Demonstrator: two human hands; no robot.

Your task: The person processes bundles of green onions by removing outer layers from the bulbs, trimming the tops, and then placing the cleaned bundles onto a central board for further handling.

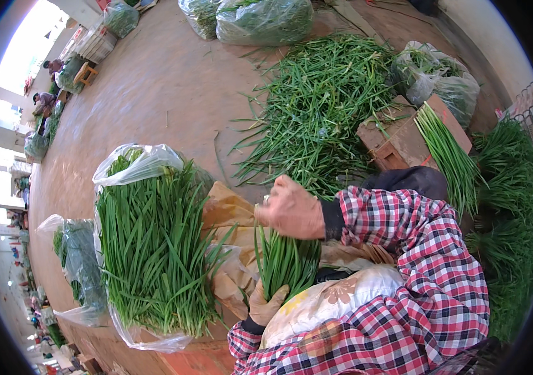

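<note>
My left hand [266, 304], low in the middle of the head view, is closed round a bunch of green chives [288, 259] over my lap. Just above that bunch's upper end is my right hand [294, 209], its fingers curled in and slightly smeared by motion. What its fingers hold, if anything, cannot be made out. Left of my hands stands a large clear plastic bag [138, 167] packed with long flat chives [154, 256]. A stained white apron [341, 297] covers my lap.
A wide heap of loose green stalks [323, 106] lies on the floor [179, 81] ahead. Right of it, a neat chive bundle [445, 150] rests on a cardboard box [401, 140]. More chives [507, 231] line the right side. Filled plastic bags [266, 22] stand farther off.
</note>
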